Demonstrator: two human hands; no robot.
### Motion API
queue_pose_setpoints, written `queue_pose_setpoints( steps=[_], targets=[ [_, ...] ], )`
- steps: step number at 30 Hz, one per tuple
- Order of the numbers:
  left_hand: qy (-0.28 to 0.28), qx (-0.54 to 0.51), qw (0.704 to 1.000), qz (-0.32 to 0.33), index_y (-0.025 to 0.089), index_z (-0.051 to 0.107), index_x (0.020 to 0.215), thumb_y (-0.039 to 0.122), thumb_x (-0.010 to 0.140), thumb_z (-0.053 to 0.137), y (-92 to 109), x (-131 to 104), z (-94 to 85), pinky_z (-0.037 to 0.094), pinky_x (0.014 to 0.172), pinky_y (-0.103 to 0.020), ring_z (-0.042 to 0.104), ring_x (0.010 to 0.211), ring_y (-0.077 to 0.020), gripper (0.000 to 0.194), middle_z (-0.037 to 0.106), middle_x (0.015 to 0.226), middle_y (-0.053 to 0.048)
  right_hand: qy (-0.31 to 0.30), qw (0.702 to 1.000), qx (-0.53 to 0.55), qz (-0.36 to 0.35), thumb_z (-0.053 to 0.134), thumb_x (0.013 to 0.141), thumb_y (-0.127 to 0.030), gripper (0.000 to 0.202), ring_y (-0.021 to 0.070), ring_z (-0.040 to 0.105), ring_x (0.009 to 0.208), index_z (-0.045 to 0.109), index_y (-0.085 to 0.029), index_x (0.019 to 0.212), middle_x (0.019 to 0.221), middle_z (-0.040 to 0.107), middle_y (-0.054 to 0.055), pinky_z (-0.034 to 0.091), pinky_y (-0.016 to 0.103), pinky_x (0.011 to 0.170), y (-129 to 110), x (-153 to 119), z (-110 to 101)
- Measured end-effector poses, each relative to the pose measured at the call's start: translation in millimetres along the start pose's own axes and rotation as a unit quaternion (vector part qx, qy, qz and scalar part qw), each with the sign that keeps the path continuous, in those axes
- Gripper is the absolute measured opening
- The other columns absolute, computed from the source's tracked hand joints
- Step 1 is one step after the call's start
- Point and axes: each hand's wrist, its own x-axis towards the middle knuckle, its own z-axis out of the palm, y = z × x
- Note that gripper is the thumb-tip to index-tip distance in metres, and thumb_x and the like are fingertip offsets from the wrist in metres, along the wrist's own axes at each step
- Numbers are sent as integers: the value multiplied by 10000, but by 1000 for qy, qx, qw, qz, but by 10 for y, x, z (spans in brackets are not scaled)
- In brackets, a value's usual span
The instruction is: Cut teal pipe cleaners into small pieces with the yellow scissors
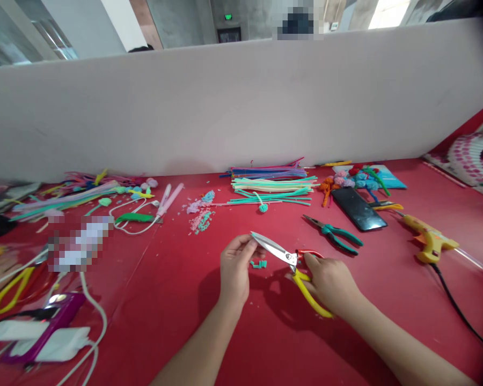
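My right hand (330, 281) grips scissors (276, 247) with one red and one yellow handle, the handles spread apart. The blades point left, and their tips reach the fingers of my left hand (236, 268). Thumb and fingers of that hand are pinched together; whatever they hold is hidden or too small to name. Just below the blades, short teal pipe cleaner pieces (259, 264) lie on the red table (177, 321). Farther back is a small teal pompom (263, 207) with a pale stem, in front of bundled green pipe cleaners (273, 198).
Right of my hands lie green-handled pliers (338, 236), a black phone (358, 209) and a yellow glue gun (430, 238) with its cord. Fuzzy clippings (201, 221), white cables (99, 311) and a purple device (48, 332) are on the left. A white partition (225, 107) stands behind.
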Motion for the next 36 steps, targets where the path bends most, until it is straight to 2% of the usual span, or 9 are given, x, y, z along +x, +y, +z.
queue_pose_setpoints(
  steps=[5, 23, 28, 32, 34, 36],
  targets=[
    [-10, 2, 1000, 7, 143, 595, 759, 204, 677, 568, -4, 1, -7, 456, 564, -230, 572, 572, -107, 105, 615, 640, -11, 3, 1000, 8, 0, 320, 769, -511, 376, 131, 484, 419, 475, -173, 716, 494, 542, 11, 118, 244, 438, 0, -6, 17],
    [7, 20, 1000, 7, 141, 578, 747, 231, 667, 571, 9, 3, 14, 456, 573, -241, 552, 548, -103, 121, 606, 643, -14, 20, 1000, 9, 17, 281, 766, -527, 402, 115, 459, 371, 455, -183, 652, 454, 530, 16, 100, 247, 428, -3, 8, -9],
    [-22, 18, 999, -19, 136, 544, 757, 245, 688, 551, -18, 16, -3, 438, 566, -226, 545, 575, -100, 130, 593, 678, -26, 24, 997, 31, 60, 320, 738, -548, 390, 125, 480, 395, 459, -191, 669, 462, 527, 12, 124, 235, 422, -29, 27, -88],
    [-48, 25, 996, -67, 134, 521, 790, 287, 689, 549, -65, 21, -1, 419, 531, -218, 541, 571, -103, 185, 586, 694, -37, 22, 994, 66, 82, 334, 743, -520, 359, 126, 490, 416, 476, -191, 723, 501, 548, 16, 158, 232, 427, -28, 50, -131],
    [-78, 36, 991, -99, 135, 521, 790, 306, 692, 547, -87, 9, 15, 414, 519, -217, 539, 555, -105, 200, 585, 676, -34, 13, 991, 97, 92, 355, 750, -482, 319, 121, 481, 415, 480, -190, 722, 500, 543, 11, 174, 231, 428, -28, 57, -129],
    [-131, 62, 981, -127, 132, 533, 767, 326, 697, 540, -103, -16, 40, 408, 506, -214, 532, 527, -101, 205, 583, 649, -31, 2, 983, 149, 107, 369, 756, -449, 285, 113, 465, 418, 482, -191, 713, 494, 528, -1, 196, 224, 425, -36, 60, -124]
  ],
)
